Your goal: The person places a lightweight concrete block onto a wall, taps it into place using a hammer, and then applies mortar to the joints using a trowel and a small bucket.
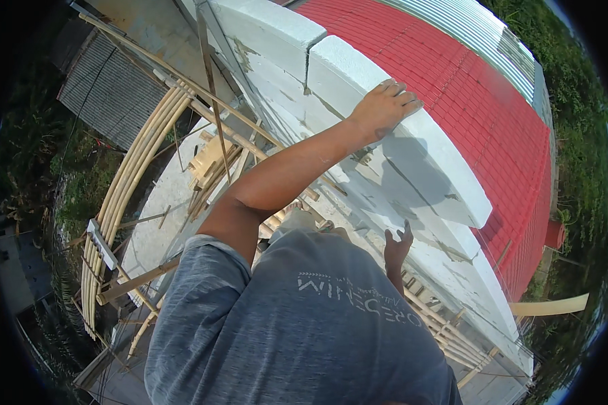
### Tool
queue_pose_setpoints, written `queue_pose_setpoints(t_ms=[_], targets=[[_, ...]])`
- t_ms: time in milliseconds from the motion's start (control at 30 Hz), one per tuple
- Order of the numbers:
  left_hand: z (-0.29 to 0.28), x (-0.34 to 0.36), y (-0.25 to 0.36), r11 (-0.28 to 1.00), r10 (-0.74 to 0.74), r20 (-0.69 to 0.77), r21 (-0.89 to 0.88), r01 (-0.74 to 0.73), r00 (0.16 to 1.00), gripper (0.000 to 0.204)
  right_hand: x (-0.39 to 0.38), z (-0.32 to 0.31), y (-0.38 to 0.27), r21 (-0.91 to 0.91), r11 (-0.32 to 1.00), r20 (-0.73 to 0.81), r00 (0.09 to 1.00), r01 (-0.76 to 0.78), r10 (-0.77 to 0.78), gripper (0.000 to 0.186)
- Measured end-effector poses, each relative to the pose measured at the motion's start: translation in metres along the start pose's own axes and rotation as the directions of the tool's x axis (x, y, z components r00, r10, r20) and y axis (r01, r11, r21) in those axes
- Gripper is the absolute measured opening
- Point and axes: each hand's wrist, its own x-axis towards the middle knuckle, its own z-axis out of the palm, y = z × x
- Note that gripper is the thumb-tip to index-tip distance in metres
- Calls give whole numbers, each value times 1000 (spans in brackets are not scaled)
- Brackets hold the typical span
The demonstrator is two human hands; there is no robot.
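My left hand (pixel 388 108) reaches up the wall and curls its fingers over the upper edge of a long white lightweight block (pixel 439 169) on the top course. Another white block (pixel 263 34) sits to its left, split from it by a narrow gap. Lower down, my right hand (pixel 398 243) is beside the block wall (pixel 493 283), fingers spread, partly hidden behind my grey T-shirt; I see nothing in it, and cannot tell if it touches the wall. Grey mortar smears mark the joints below the held block.
Bamboo poles (pixel 132 175) and thin battens form scaffolding on the left and below, with lumber pieces (pixel 213 158) on a concrete surface. A red tiled roof (pixel 439 54) lies beyond the wall. A corrugated roof (pixel 101 101) and trees (pixel 567 155) are farther down.
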Motion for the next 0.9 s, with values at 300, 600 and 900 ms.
queue_pose_setpoints(t_ms=[300,600,900], targets=[[-11,-45,53,985,-140,-297,-140,102,944,57,-17,-18,27,-537,841,568,712,-59,413,40],[113,-339,97,435,-429,617,-499,750,660,53,-25,-14,118,-187,960,787,553,-209,274,40],[155,-544,52,-792,-600,603,-350,501,-526,50,15,49,16,-235,920,709,593,-313,383,31]])
